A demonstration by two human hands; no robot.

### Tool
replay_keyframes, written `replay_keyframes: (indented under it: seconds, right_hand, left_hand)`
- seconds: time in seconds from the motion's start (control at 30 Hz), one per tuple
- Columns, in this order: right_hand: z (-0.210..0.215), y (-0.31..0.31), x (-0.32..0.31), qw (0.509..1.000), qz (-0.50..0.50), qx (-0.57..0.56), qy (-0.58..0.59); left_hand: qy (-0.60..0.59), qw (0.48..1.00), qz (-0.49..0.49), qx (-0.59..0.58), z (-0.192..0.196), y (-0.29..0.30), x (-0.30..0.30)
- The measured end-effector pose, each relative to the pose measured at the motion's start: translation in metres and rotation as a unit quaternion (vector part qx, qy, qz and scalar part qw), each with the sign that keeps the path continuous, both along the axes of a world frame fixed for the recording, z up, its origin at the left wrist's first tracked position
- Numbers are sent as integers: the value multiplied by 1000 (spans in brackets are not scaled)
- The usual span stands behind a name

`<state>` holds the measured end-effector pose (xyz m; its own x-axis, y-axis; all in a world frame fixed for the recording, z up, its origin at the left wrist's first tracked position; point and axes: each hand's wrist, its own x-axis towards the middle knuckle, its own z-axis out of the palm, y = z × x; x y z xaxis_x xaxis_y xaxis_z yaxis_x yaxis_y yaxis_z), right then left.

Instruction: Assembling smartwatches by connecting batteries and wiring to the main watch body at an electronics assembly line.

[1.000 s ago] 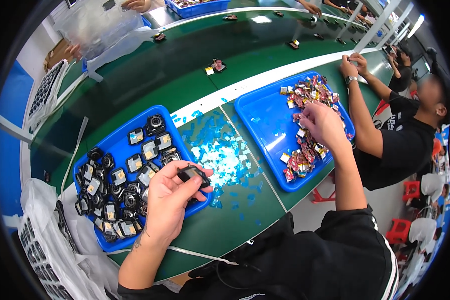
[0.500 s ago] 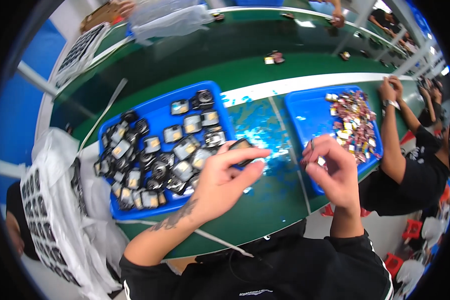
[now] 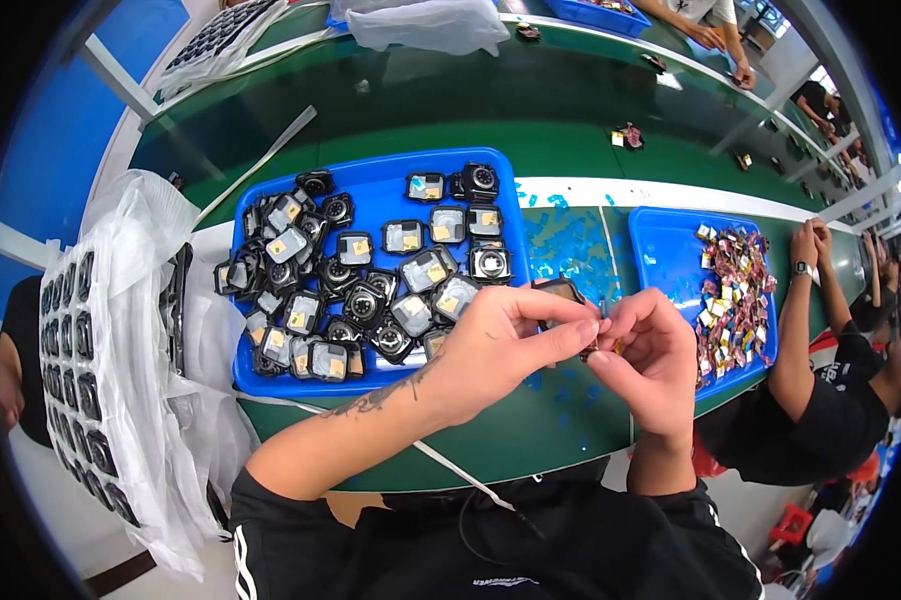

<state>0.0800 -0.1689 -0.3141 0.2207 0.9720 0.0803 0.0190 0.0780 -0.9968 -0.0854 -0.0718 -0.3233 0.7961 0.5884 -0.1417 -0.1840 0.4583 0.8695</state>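
My left hand pinches a dark, square smartwatch case between thumb and fingers. Fingertips of my right hand meet it, closed around a small part whose kind their grip hides; a bit of blue shows there. To the left, a blue tray holds many similar black watch cases, some with pale square faces, others showing round sensor backs. At right, a second blue tray contains a heap of small reddish-brown electronic parts with white and yellow patches. Blue film scraps litter the bench between the trays.
A stack of moulded trays in white plastic wrap stands at my left. Beyond a pale rail runs a green conveyor carrying scattered small assemblies. A co-worker's arm is close to the right tray; other people's hands work across the line.
My right hand has come left from beside the right tray and now meets my left hand at the watch case. The whole view has shifted, and the belt items appear farther right.
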Motion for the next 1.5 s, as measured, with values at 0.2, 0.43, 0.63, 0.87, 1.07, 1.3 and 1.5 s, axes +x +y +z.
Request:
replay_keyframes:
  seconds: [0.2, 0.43, 0.63, 0.87, 1.07, 1.3, 1.5]
  right_hand:
    - [2, 2, -6, 979, 36, -19, 198]
    - [0, 11, 8, 994, -32, 56, -83]
    - [17, 15, 16, 989, 63, -8, -130]
    - [8, 12, 20, 995, 64, -65, 49]
    - [1, 18, 21, 960, 163, -119, 195]
    - [-1, 19, 12, 976, 96, -84, 174]
    - [13, 8, 2, 999, 11, -27, 23]
  left_hand:
    - [-80, 991, -26, -103, -9, -2, 0]
    - [133, 963, 74, 222, -4, -2, 0]
    - [137, 890, 132, 414, 6, -6, 0]
    - [113, 904, 120, 395, 8, -5, 0]
    - [97, 895, 84, 427, 16, -2, -4]
    - [131, 894, 101, 416, 17, 0, -4]
    - [106, 886, 122, 434, 10, 2, -3]
